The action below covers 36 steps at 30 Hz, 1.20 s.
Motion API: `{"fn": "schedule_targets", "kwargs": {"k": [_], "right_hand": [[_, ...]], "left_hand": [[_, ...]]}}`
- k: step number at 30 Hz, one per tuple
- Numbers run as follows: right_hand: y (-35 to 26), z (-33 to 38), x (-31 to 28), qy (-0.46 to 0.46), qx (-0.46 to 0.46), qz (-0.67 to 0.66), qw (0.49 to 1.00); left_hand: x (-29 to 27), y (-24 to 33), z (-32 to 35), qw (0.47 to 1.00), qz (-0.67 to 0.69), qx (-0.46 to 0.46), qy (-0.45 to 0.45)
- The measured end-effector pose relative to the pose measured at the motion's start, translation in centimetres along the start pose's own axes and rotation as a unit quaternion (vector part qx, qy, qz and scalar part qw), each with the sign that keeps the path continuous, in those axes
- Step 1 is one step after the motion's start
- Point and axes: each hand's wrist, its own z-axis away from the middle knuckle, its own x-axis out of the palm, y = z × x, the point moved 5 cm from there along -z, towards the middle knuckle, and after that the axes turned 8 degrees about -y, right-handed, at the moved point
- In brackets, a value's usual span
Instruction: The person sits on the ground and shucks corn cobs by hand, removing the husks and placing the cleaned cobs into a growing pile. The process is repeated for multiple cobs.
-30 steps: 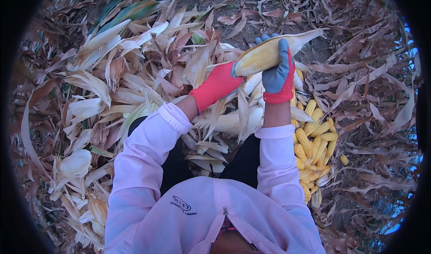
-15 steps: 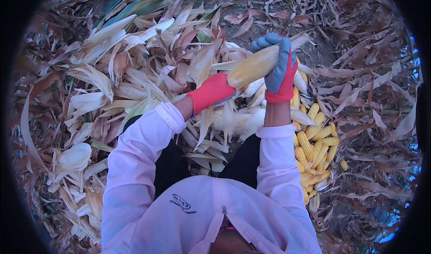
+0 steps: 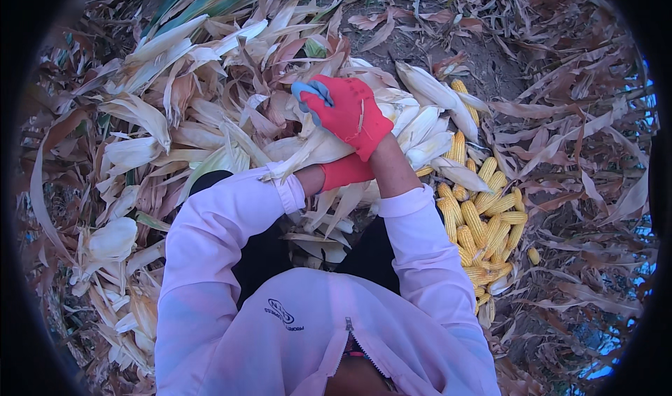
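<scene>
The right hand (image 3: 350, 112), in a red glove with blue-grey palm and fingers, is at twelve o'clock, crossing over the left hand (image 3: 348, 173). Its grip is folded closed on pale corn husk (image 3: 308, 150), which trails toward seven o'clock and lies across the left forearm. The left hand's red glove shows mainly at the cuff, the rest hidden behind the right wrist, so I cannot tell whether its grip is apart or clamped on anything.

At two o'clock, just beside the right wrist, lie pale husk-covered corn ears (image 3: 423, 126). Toward three and four o'clock, right of the right forearm, yellow husked corn ears (image 3: 493, 228) are heaped; one short yellow cob (image 3: 534, 256) lies apart, farther out. Dry husks (image 3: 140, 151) spread from eight to eleven o'clock, with green leaves (image 3: 210, 4) at eleven. Bare soil (image 3: 483, 74) shows toward one o'clock.
</scene>
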Motion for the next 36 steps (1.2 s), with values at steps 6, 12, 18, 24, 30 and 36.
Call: {"fn": "schedule_targets", "kwargs": {"k": [6,12,18,24,30,36], "right_hand": [[2.7,1.1,1.5,-0.213,0.096,0.017,0.972],[2.1,5.0,-1.5,-0.077,-0.09,-0.036,0.992],[3.5,4.8,-2.9,0.078,0.017,-0.021,0.997],[8.7,5.9,-10.0,0.327,0.061,-0.206,0.92],[10.3,7.9,-10.7,0.375,0.054,-0.32,0.869],[9.9,6.8,-8.2,0.342,0.105,-0.593,0.721]], "left_hand": [[-2.0,-0.8,0.7,0.999,0.022,0.047,-0.015],[-6.5,-0.9,4.5,0.979,0.094,0.18,0.01],[-4.1,-4.4,-0.8,0.94,0.221,0.194,0.176],[-20.7,-4.3,10.3,0.77,0.089,0.088,0.626],[-22.8,-11.4,20.1,0.802,-0.071,-0.033,0.592],[-17.9,-6.0,13.3,0.81,0.116,0.045,0.573]]}}
